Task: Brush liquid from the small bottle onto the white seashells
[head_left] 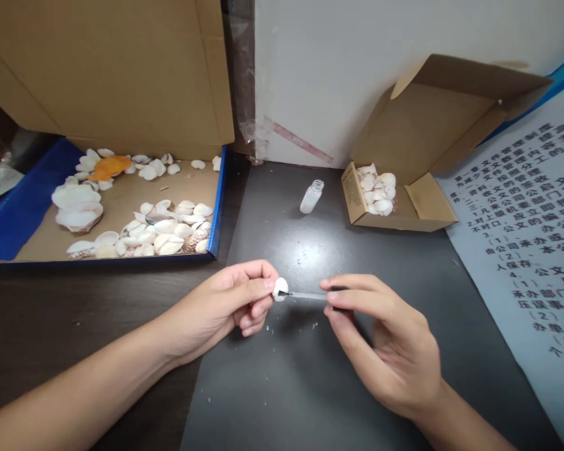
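Note:
Between thumb and fingers, my left hand (237, 295) pinches a small white seashell (281, 288) above the dark grey board. My right hand (385, 332) grips the black cap of a thin applicator brush (308, 295), most of the cap being hidden by the fingers. The brush's dark tip touches the face of the shell. Beyond both hands stands an uncapped small glass bottle (311, 197) with whitish contents, tilted in the view.
At the left, an open blue-edged cardboard box (136, 188) holds many shells and an orange piece (110, 167). A smaller open carton (404, 216) with white shells stands back right. A printed sheet (521, 250) lies along the right. White specks dot the board (244, 394).

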Demonstrator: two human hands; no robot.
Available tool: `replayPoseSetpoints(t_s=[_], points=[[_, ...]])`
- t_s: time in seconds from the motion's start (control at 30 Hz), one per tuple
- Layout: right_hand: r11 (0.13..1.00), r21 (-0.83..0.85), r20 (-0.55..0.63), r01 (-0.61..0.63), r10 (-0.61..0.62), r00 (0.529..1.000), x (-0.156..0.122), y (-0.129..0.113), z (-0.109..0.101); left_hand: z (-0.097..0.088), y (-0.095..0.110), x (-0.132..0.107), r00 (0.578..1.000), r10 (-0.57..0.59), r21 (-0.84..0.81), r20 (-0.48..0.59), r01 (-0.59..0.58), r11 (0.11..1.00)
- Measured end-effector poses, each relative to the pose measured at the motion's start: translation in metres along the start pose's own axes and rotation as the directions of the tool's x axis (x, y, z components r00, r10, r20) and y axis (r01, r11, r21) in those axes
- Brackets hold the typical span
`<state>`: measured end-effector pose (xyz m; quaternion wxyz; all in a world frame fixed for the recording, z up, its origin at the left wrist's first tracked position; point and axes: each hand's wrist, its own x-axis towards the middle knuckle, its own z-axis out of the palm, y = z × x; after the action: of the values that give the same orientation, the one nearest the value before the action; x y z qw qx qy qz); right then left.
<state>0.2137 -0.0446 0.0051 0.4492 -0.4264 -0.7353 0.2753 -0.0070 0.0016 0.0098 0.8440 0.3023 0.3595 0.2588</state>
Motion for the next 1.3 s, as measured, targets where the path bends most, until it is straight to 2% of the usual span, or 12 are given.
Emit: replayPoseSetpoints(t_s=[0.13, 0.27, 0.37, 0.43, 0.5, 0.63, 0.7, 0.8, 0.97, 1.07, 1.2, 1.3], points=[[1.000, -0.009, -0.038, -0.006, 0.006, 0.999, -0.0006, -0.0010, -0.0009, -0.0008, -0.0020, -0.0008, 1.000, 0.000, -0.006, 0.001, 0.000, 1.000], [0.998, -0.048, 0.024, 0.034, -0.033, 0.999, 0.0003, -0.0011, -0.0011, -0.0002, -0.0018, -0.0010, 1.000, 0.011, -0.022, -0.007, -0.011, 1.000], [0.996, -0.085, -0.004, 0.034, -0.034, 0.999, 0.0010, -0.0018, -0.0009, 0.0008, -0.0014, -0.0007, 1.000, 0.017, -0.028, -0.018, -0.017, 0.999], [0.995, -0.071, -0.027, 0.072, -0.074, 0.997, 0.0010, -0.0025, -0.0004, 0.0015, -0.0013, -0.0003, 0.999, 0.016, -0.032, -0.028, -0.016, 0.999], [0.991, -0.088, -0.002, 0.103, -0.104, 0.995, 0.0012, -0.0027, 0.0008, 0.0022, -0.0010, -0.0001, 0.999, 0.016, -0.037, -0.037, -0.017, 0.999], [0.990, -0.136, -0.025, 0.041, -0.045, 0.999, 0.0023, -0.0015, 0.0025, 0.0031, -0.0004, -0.0005, 0.999, 0.003, -0.047, -0.051, -0.006, 0.999], [0.990, -0.118, -0.031, 0.072, -0.076, 0.997, 0.0024, -0.0012, 0.0024, 0.0027, -0.0003, -0.0006, 0.998, -0.013, -0.057, -0.055, 0.010, 0.998], [0.984, -0.140, 0.034, 0.114, -0.110, 0.993, 0.0018, -0.0018, 0.0017, 0.0006, -0.0005, -0.0004, 0.998, -0.032, -0.079, -0.053, 0.028, 0.997], [0.984, -0.143, -0.037, 0.108, -0.114, 0.993, 0.0005, -0.0031, 0.0011, -0.0029, -0.0002, -0.0003, 0.998, -0.038, -0.115, -0.041, 0.033, 0.993], [0.978, -0.181, 0.003, 0.106, -0.107, 0.994, 0.0006, -0.0034, 0.0018, -0.0036, -0.0005, -0.0005, 0.999, -0.043, -0.128, -0.027, 0.039, 0.991], [0.983, -0.163, -0.032, 0.087, -0.094, 0.995, 0.0011, -0.0029, 0.0023, -0.0021, -0.0009, -0.0005, 0.999, -0.036, -0.119, -0.024, 0.033, 0.992], [0.986, -0.142, -0.014, 0.090, -0.093, 0.996, 0.0006, -0.0016, 0.0022, 0.0007, -0.0003, -0.0009, 0.999, -0.025, -0.098, -0.034, 0.022, 0.995]])
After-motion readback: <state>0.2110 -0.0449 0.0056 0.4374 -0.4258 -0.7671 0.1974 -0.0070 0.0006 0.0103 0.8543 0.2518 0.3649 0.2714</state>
